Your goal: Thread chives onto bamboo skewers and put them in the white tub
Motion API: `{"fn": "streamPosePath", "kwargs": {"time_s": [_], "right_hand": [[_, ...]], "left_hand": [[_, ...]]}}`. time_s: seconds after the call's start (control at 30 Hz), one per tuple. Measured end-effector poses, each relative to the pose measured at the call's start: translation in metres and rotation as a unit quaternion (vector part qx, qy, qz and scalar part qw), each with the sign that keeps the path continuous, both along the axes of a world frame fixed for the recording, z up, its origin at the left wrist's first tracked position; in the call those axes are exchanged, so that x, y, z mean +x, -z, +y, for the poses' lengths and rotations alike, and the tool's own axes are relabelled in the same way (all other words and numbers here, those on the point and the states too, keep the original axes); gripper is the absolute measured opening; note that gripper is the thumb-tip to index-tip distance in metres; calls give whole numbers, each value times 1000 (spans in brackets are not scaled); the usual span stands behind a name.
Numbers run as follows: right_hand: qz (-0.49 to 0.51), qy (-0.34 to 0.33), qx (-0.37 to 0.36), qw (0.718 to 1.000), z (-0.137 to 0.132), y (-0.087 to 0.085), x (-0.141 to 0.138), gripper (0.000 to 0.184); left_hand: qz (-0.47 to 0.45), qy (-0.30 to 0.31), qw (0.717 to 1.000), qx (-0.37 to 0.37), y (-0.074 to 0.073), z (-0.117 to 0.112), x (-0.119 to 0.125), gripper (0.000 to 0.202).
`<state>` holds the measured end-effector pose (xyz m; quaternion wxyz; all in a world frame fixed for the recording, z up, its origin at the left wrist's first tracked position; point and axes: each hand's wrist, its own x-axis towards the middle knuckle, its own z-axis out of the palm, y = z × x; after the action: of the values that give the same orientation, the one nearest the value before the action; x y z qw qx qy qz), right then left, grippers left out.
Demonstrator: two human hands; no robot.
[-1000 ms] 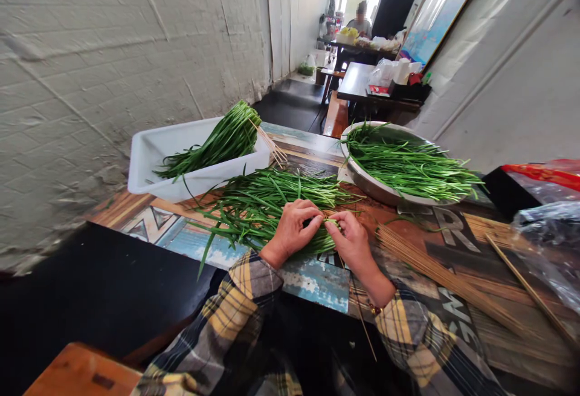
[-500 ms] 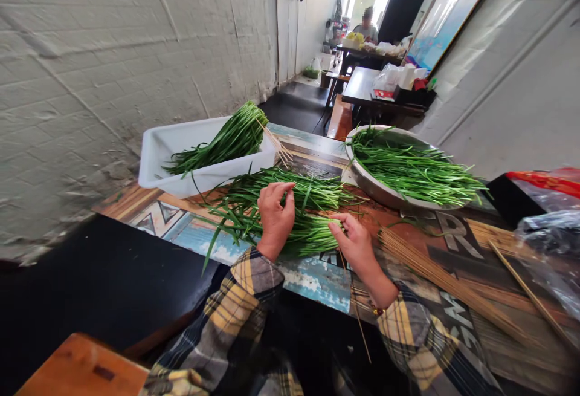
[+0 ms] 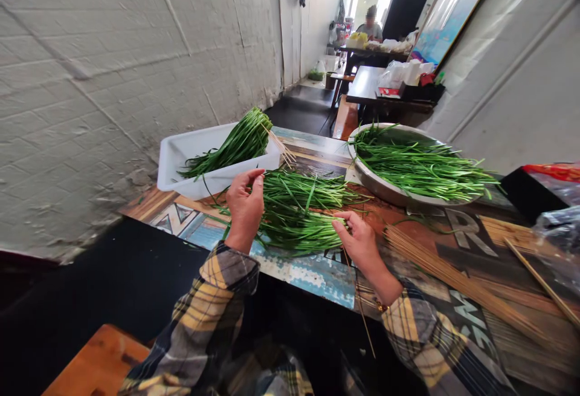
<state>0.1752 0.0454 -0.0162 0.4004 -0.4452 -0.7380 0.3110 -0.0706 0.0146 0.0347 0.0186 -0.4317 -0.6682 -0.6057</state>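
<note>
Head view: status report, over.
Left hand upright, hold unclear. Right hand touching pale ends of long, thin green stalks. White rectangular plastic tub beyond left hand.

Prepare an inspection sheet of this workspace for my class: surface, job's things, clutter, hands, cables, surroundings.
Surface: table, printed with planks and letters.
Job's things: green stalks on the table, more in the white tub and metal bowl; thin sticks.
Clutter: clear plastic, black box.
Left hand: fingers bent, near the tub; grip unclear.
Right hand: fingertips at pale stalk ends; grip unclear.
Cables: nothing seen on the table.
Surroundings: pale wall, another table, a person.
</note>
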Motion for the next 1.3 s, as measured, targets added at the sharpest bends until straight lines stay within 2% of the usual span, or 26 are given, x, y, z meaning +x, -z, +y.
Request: {"fn": "streamPosePath", "kwargs": {"time_s": [0.13, 0.3, 0.4, 0.5, 0.6, 0.67, 0.7, 0.77, 0.83, 0.93, 1.03, 1.1, 1.17, 1.3], "right_hand": [[3, 3, 2, 1000, 0, -1, -1, 30], [2, 1, 4, 1000, -1, 0, -1, 29], [-7, 0, 14, 1000, 0, 2, -1, 28], [-12, 1, 16, 1000, 0, 3, 0, 28], [-15, -2, 14, 1000, 0, 3, 0, 28], [-13, -4, 14, 1000, 0, 3, 0, 28], [-12, -4, 14, 1000, 0, 3, 0, 27], [-8, -6, 15, 1000, 0, 4, 0, 26], [-3, -8, 15, 1000, 1, 4, 0, 26], [3, -10, 11, 1000, 1, 3, -1, 25], [-3, -8, 9, 1000, 1, 2, -2, 26], [-11, -3, 9, 1000, 0, 1, -2, 27], [-16, -3, 12, 1000, 0, 1, -2, 27], [-18, -6, 17, 1000, 0, 1, -1, 26]], "left_hand": [[29, 5, 999, -44, 4, -14, -20, 23], [151, 88, 974, -141, 12, -29, -29, 19], [197, 136, 958, -155, 12, -27, -16, 18], [230, 216, 938, -142, 7, -15, 8, 17], [300, 314, 890, -138, 0, 1, 33, 23], [358, 347, 853, -156, -4, 9, 45, 26], [388, 345, 837, -171, -5, 11, 48, 26], [440, 298, 822, -206, -6, 12, 48, 23], [468, 208, 825, -240, -7, 8, 38, 25], [463, 67, 837, -283, -7, -2, 14, 31], [449, 2, 841, -303, -6, -9, -1, 24], [441, -10, 849, -290, -8, -9, 2, 23], [436, 7, 861, -260, -9, -3, 13, 25], [438, 148, 860, -216, -6, 14, 47, 17]]}}
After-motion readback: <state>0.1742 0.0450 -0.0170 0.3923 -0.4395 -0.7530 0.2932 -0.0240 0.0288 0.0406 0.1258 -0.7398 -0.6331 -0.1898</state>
